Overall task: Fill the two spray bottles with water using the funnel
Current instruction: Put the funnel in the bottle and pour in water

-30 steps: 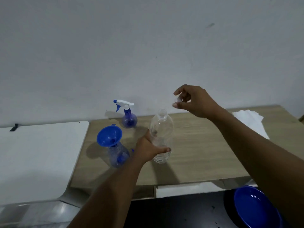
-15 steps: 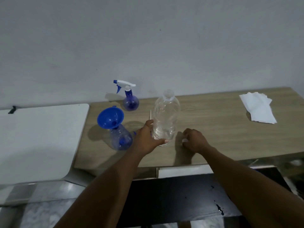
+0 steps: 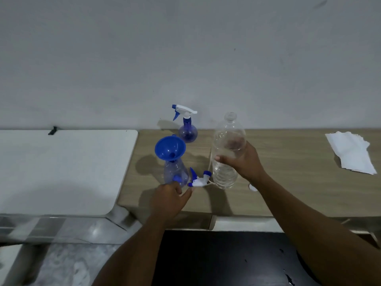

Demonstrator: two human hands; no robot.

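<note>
**Funnel seated, water bottle in hand, pour not yet begun**

Head view: I see the right hand (image 3: 243,162) wrapped around the middle of the clear water bottle (image 3: 226,153), grip clamped on it, thumb across the front. The bottle stands upright with its base on or just above the wooden surface (image 3: 288,193); I cannot tell which. Its mouth is uncapped, and a small white cap (image 3: 252,187) lies just beside the right wrist, which I judge is why the bottle is ready to tip.

The left hand (image 3: 171,197) sits at the foot of the near spray bottle (image 3: 175,174), fingers loosely curled and touching or almost touching its base, not closed on anything I can make out. I take this as bracing: the blue funnel (image 3: 170,148) sits in that bottle's neck and leans a little, so the light bottle could topple under a pour.

Its trigger head (image 3: 199,179) lies on the surface between the two bottles, removed so the funnel fits. The far spray bottle (image 3: 186,129) stands by the wall, head on, so it waits its turn. Tissues (image 3: 352,153) lie well apart on the right, probably for spills.
</note>
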